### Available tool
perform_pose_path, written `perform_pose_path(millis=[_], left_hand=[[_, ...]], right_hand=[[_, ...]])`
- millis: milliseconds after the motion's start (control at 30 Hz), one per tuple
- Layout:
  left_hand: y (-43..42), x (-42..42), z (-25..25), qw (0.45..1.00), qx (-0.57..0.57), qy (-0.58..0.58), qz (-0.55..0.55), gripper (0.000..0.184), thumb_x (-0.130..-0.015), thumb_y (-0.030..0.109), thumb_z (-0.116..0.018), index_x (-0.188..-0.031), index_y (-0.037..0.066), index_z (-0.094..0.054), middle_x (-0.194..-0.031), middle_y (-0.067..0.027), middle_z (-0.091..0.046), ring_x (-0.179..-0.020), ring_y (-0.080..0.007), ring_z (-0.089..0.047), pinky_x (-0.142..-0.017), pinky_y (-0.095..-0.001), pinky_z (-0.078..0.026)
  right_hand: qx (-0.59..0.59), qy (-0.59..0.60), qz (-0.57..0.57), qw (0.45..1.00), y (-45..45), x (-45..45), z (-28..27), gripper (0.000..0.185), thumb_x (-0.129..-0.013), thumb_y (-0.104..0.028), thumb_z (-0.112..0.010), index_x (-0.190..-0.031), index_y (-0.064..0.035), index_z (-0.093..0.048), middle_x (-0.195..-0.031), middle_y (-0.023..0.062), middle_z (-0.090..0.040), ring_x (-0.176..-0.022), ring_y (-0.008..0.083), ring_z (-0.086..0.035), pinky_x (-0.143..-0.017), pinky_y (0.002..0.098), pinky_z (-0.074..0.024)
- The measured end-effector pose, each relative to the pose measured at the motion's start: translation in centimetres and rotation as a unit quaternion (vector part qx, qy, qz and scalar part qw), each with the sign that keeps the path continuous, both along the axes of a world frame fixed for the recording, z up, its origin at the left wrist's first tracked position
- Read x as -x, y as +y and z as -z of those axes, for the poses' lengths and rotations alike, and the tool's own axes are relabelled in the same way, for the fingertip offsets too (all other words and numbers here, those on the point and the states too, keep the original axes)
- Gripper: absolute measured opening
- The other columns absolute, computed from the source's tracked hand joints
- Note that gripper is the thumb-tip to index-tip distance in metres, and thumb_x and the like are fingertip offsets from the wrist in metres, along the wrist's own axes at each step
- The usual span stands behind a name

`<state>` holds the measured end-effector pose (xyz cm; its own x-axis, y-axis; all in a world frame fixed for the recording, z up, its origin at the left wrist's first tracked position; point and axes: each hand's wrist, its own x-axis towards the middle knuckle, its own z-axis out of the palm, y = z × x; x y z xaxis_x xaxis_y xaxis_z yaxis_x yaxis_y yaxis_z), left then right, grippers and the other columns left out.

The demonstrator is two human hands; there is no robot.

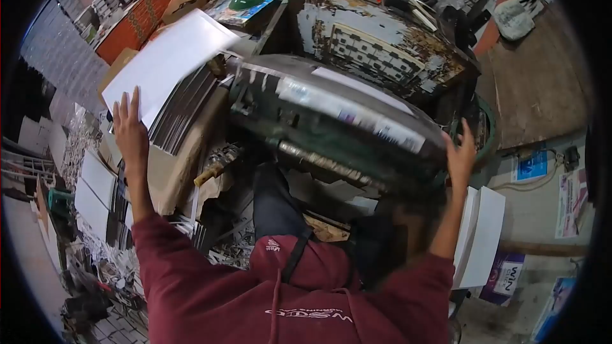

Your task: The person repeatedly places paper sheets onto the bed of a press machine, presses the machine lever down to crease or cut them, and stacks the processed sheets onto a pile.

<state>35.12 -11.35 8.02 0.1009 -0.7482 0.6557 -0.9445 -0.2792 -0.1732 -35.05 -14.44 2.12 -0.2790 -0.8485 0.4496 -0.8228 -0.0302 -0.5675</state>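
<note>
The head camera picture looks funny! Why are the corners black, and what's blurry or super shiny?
In the head view, corners are dark and the image looks rounded, probably from a wide lens; in the head view, the green machine looks smeared, its label unreadable; in the head view, the white sheet by the left hand looks very bright.

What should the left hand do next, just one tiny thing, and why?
Maybe the left hand should slide the top sheet a little toward the machine. Its fingers are spread at that sheet's edge, on top of the stack, and the machine is right beside it. The right hand is at the machine's other end.
</note>
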Motion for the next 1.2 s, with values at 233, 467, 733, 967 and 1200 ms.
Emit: perform_pose_path(millis=[233,467,733,967,1200], left_hand=[[-5.4,-15.0,16.6,0.954,-0.224,0.119,-0.159,0.069,-0.092,0.021,-0.049,-0.154,0.027,-0.02,-0.155,-0.0228,-0.025,-0.141,-0.0478,-0.024,-0.11,-0.0603,-0.029],[-5.6,-15.7,16.6,0.958,-0.178,0.164,-0.152,0.065,-0.095,0.043,-0.043,-0.153,0.019,-0.027,-0.156,-0.0208,-0.026,-0.142,-0.0424,-0.026,-0.113,-0.0545,-0.026],[-6.3,-12.2,13.2,0.92,-0.229,0.214,-0.237,0.085,-0.091,0.068,-0.041,-0.154,0.013,-0.023,-0.158,-0.0214,-0.021,-0.146,-0.0389,-0.017,-0.115,-0.0581,-0.02],[-10.8,-5.5,15.0,0.977,-0.185,0.087,-0.056,0.087,-0.09,0.065,-0.048,-0.152,0.008,-0.027,-0.154,-0.026,-0.026,-0.144,-0.0424,-0.019,-0.117,-0.0491,-0.022],[-14.9,10.8,10.4,0.953,-0.118,0.077,0.268,0.076,-0.091,0.044,-0.062,-0.151,0.009,-0.03,-0.155,-0.0219,-0.026,-0.145,-0.0391,-0.02,-0.117,-0.0469,-0.023]], right_hand=[[-0.04,0.041,0.143,0.988,12.0,5.4,0.9,0.053,-0.09,-0.026,-0.068,-0.135,-0.0035,-0.052,-0.137,0.0187,-0.051,-0.127,0.0336,-0.049,-0.106,0.0406,-0.0406],[-0.42,0.188,0.501,0.733,31.0,12.3,4.4,0.077,-0.074,-0.048,-0.077,-0.122,0.0061,-0.052,-0.125,0.0233,-0.056,-0.12,0.0384,-0.051,-0.101,0.0454,-0.0423],[-0.231,0.145,0.325,0.906,38.9,15.9,7.1,0.031,-0.072,-0.008,-0.079,-0.093,0.0031,-0.059,-0.082,0.0124,-0.059,-0.078,0.0275,-0.057,-0.074,0.038,-0.0456],[-0.299,-0.231,0.317,0.87,39.4,19.0,2.7,0.033,-0.081,-0.021,-0.078,-0.101,0.0028,-0.068,-0.078,0.0011,-0.062,-0.071,0.0107,-0.052,-0.064,0.0258,-0.0433],[-0.367,-0.197,0.304,0.857,38.6,18.5,1.0,0.029,-0.084,-0.025,-0.075,-0.103,-0.0039,-0.069,-0.079,0.003,-0.064,-0.063,0.0088,-0.058,-0.049,0.0249,-0.0428]])
